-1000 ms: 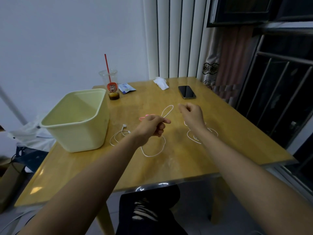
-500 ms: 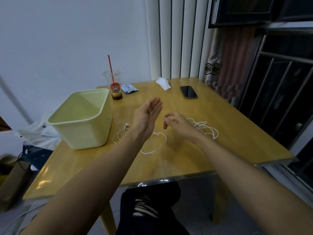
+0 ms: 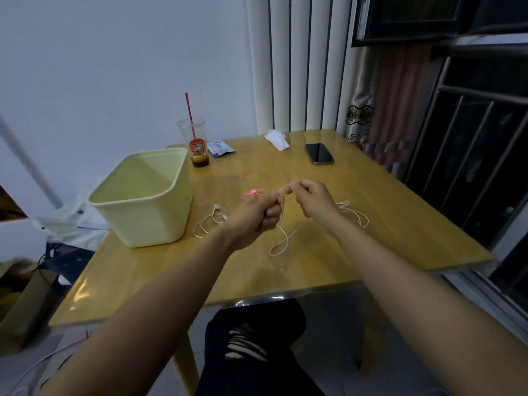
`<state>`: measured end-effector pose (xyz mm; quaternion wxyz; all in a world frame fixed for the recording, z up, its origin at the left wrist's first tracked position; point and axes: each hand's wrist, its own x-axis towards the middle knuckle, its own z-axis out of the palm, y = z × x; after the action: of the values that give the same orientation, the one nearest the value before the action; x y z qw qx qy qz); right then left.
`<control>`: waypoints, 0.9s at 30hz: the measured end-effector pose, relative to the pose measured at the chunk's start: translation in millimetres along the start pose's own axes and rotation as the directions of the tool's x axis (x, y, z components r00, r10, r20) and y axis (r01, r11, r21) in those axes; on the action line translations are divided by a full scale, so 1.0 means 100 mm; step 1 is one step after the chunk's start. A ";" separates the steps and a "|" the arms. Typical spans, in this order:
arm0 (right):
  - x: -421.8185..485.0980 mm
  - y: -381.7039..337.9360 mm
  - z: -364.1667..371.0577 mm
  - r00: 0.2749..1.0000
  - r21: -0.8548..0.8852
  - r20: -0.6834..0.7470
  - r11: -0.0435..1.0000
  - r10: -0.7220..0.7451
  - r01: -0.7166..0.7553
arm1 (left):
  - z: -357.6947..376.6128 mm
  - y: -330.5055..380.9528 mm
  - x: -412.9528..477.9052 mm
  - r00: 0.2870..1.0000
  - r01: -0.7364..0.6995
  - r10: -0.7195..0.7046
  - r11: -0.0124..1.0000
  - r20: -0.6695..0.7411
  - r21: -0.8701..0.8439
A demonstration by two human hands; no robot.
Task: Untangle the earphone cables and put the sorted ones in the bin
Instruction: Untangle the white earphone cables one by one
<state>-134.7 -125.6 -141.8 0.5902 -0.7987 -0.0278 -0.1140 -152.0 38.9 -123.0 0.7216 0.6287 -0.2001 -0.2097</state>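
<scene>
White earphone cable spans both hands: the left hand has its fingers curled tight round it and a blurred pink piece; the right hand pinches it, fingers narrow. Its loop hangs to the worktop. One earphone coil lies beside the one bin; one bundle lies by the right wrist. Both forearms are extended, with the hands raised and close together.
</scene>
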 end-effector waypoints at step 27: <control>-0.20 -0.04 -0.11 0.848 -0.079 0.511 0.990 0.143 -0.119 | -0.09 -0.02 0.09 0.821 -0.059 0.459 0.659 -0.340 0.749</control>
<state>-156.6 -132.5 -139.0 0.5497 -0.8130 -0.1275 0.1436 -139.5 40.5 -125.4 0.4709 0.8516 -0.1611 0.1645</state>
